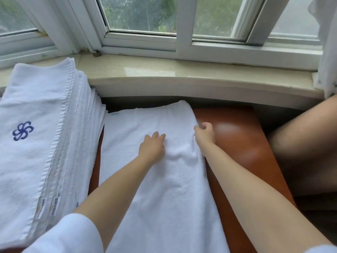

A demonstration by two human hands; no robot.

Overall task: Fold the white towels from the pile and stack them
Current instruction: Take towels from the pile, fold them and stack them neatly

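I see my left hand [152, 146] lying flat, fingers straight, pressing the middle of the white towel [160, 189]. My right hand [205, 133] grips that towel's edge at 3 o'clock, fingers curled. The towel lies spread on the red-brown worktop [242, 152]. At 9 o'clock stands the stack of folded towels [42, 136].

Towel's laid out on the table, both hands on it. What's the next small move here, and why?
Probably smooth it first: slide the left hand, resting flat on the towel, toward the right edge. Wrinkles bunch between it and the right hand, whose fingers hold that edge. Flattening them now should give a neater fold to match the stack of folded towels at left.
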